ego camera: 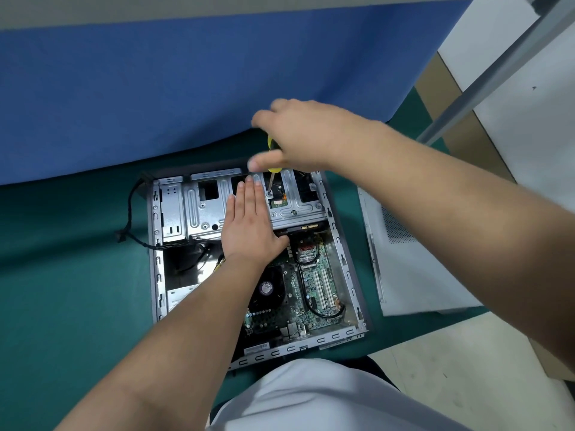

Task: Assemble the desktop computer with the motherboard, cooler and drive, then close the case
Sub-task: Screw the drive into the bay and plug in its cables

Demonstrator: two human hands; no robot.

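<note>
An open case lies flat on a green mat, its motherboard and black cooler exposed near the viewer, a metal drive cage at the far end. The left hand presses flat on the cage, fingers straight. Right of it, the right hand grips a yellow screwdriver, tip down on a cage screw. The side panel lies right of the case.

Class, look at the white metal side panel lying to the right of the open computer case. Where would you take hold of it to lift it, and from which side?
Probably best gripped along its long edges, one hand on each, coming from above. The white metal side panel lies flat on the green mat, apart from the open grey computer case. Its thin, broad shape would likely flex or tip if held by one corner.
</note>
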